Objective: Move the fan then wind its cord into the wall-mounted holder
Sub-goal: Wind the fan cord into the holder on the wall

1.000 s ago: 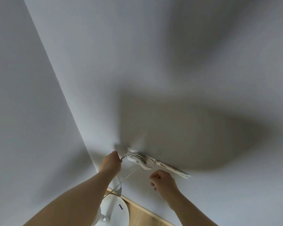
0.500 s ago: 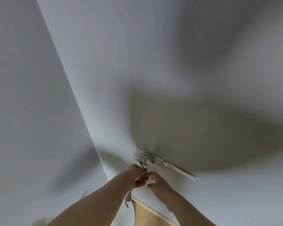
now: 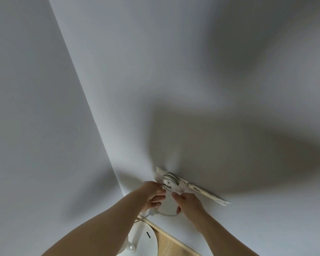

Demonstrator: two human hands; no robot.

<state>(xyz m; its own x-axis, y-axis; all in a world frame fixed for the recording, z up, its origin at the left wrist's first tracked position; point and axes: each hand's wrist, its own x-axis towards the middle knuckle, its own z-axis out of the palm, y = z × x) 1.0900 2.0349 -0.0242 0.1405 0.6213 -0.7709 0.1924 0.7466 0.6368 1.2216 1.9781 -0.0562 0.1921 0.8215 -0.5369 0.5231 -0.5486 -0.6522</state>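
Hands, two, bare: left hand pinches thin white fan cord just under round white wall-mounted holder, probably to seat a turn. Right hand grips the sagging loop, likely to feed slack. White round fan base stands on the floor below, near enough for the cord to reach. Long white strip adjoins holder.

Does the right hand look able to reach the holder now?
Likely yes: the right hand sits just below the holder, with nothing between them; the cord hangs lower.
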